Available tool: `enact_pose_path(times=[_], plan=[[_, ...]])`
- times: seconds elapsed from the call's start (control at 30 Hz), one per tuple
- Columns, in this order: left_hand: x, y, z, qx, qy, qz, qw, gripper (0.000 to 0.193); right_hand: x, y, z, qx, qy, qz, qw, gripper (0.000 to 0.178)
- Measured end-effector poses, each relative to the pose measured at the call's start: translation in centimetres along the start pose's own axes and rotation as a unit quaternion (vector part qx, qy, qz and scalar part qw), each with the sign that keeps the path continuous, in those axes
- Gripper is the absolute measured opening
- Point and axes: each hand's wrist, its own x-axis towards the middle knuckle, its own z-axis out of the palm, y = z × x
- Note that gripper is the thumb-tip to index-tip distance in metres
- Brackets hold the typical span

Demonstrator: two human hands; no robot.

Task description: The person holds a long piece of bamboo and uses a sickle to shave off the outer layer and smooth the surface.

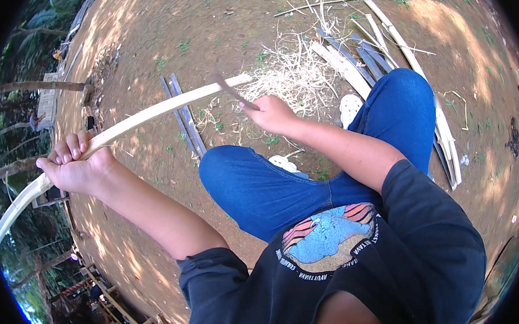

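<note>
A long pale strip of wood or bamboo runs from the lower left up to the middle, looking curved in this wide view. My left hand is closed around it at the left, fingers wrapped over it. In my right hand is a knife, its handle mostly hidden in the closed fingers. The dark knife blade is slightly blurred and crosses the strip near its far end; I cannot tell whether it is cutting in. Behind the knife lies a pile of thin curled shavings.
Dark flat slats lie left of my knees. More pale strips and dark slats lie beyond my right knee, with another bundle beside it. Trees and a wooden structure stand at the far left. Bare brown ground surrounds me.
</note>
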Motion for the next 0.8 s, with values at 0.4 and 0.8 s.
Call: enact_pose_path(times=[0.4, 0.8], plan=[[3.1, 10.5, -2.6, -0.096, -0.135, 0.049, 0.985, 0.059, 3.4, 13.7, -1.7, 0.029, 0.176, 0.176, 0.968, 0.044], [-0.7, -1.2, -3.1, -0.084, -0.171, 0.002, 0.982, 0.038, 3.3, 4.1, 0.3, 0.354, 0.111, 0.019, 0.928, 0.046]])
